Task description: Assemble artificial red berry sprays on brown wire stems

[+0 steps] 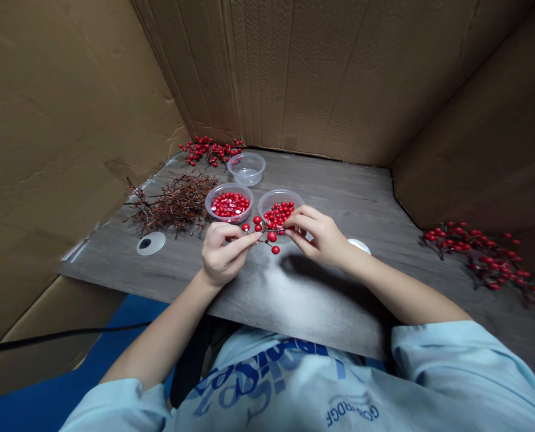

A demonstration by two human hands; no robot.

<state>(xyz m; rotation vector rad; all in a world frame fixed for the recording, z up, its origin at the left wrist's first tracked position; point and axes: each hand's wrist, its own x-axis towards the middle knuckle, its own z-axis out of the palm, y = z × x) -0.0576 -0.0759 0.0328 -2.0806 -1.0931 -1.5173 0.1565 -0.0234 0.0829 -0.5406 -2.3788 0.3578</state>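
Pinching a sprig, seemingly part-berried, at the near side of the right berry tub, the left hand and right hand worked while apparently finished sprays lay well right of that tub and unberried twigs lay left.

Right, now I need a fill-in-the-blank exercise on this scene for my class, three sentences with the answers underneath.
1. The left hand and right hand hold a sprig whose berries are coloured ____.
2. On the table, the clear tubs number ____.
3. The walls around it are made of ____.

Missing words: red; three; cardboard.
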